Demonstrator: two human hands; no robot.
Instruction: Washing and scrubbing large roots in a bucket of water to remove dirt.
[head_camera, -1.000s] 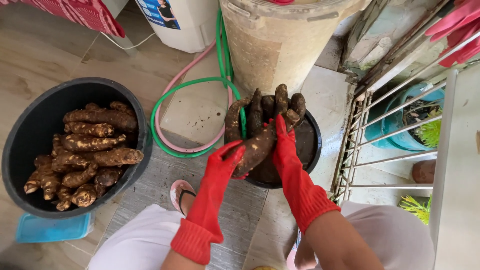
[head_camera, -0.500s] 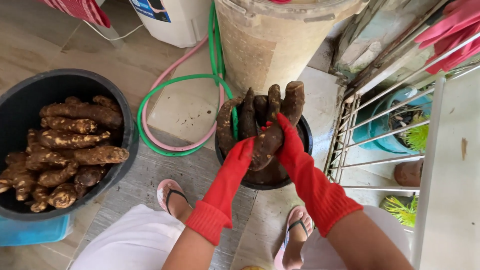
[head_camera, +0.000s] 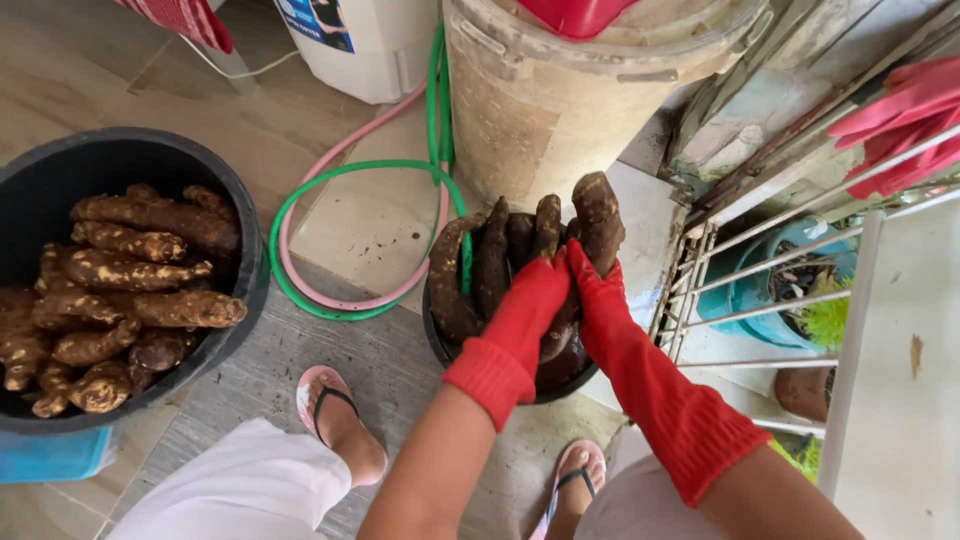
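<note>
Both my hands wear long red rubber gloves. My left hand (head_camera: 528, 305) and my right hand (head_camera: 597, 292) reach side by side into a small black bucket (head_camera: 437, 338) between my feet. Several dark, wet, muddy roots (head_camera: 492, 262) stand upright in it. Both hands close around one root (head_camera: 600, 212) at the bucket's right side; its lower part is hidden behind the gloves. A large black tub (head_camera: 208, 170) at the left holds a pile of brown, dirt-covered roots (head_camera: 130, 285).
A green hose (head_camera: 345, 172) and a pink hose (head_camera: 395, 292) coil on the tiled floor. A big beige drum (head_camera: 560, 95) stands behind the bucket. White metal rails (head_camera: 770, 270) and potted plants are at the right. My feet wear pink flip-flops (head_camera: 318, 390).
My hands have slid from the bucket's middle to its right side, staying on the roots. My view has tilted down and closer, and both sandalled feet now show.
</note>
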